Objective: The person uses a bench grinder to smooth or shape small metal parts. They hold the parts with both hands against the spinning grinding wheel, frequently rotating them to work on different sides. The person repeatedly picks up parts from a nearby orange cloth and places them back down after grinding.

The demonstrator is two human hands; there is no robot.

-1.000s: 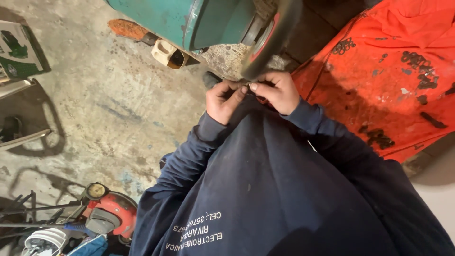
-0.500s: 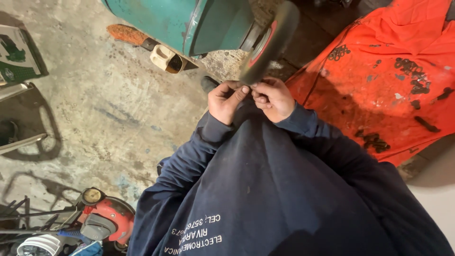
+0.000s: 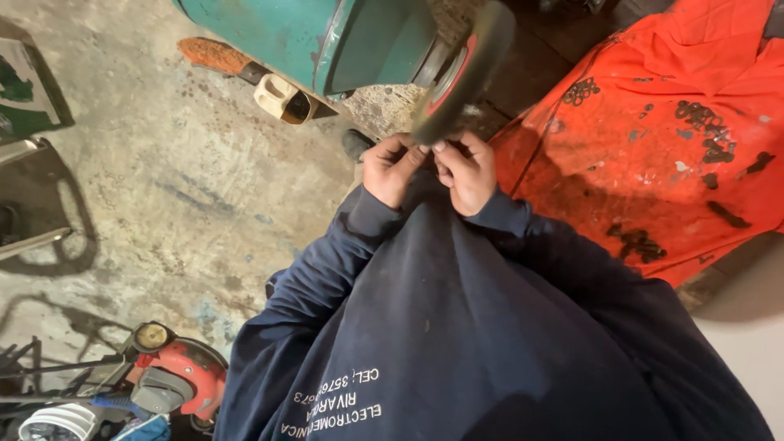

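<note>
Whatever both hands pinch beneath the grinding wheel (image 3: 461, 69) is hidden by fingers (image 3: 412, 151); the wheel's top edge is blurred.

Both hands meet at the edge of a dark round grinding wheel (image 3: 461, 69) on a teal metal machine (image 3: 327, 33). The left hand (image 3: 390, 167) and right hand (image 3: 467, 170) pinch something small, hidden between fingertips. A stained orange cloth (image 3: 653, 139) lies right.

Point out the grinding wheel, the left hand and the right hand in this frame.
grinding wheel (image 3: 465, 69), head view, on its dark rim face.
left hand (image 3: 390, 170), head view, on the back of the hand.
right hand (image 3: 469, 173), head view, on the back of the hand.
</note>
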